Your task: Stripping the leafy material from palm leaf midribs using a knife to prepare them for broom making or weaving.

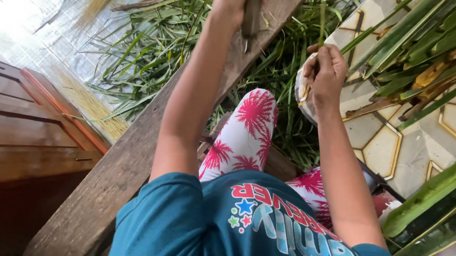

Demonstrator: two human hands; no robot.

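While left hand (237, 0) closes round dark tool handle (252, 9) on wooden plank (129, 158), right hand (325, 76) pinches thin green leaf strip (321, 22) upright beside it. Strip looks light, limp, likely tears easily; best pinched low, near fingers. Leaf pile (153, 48) crowds ahead, palm fronds (431, 46) on tiled floor (381, 149) at right, wooden door (19, 129) at left.

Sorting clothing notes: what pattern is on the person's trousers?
White trousers with pink-red palm-leaf prints, seen in the head view.
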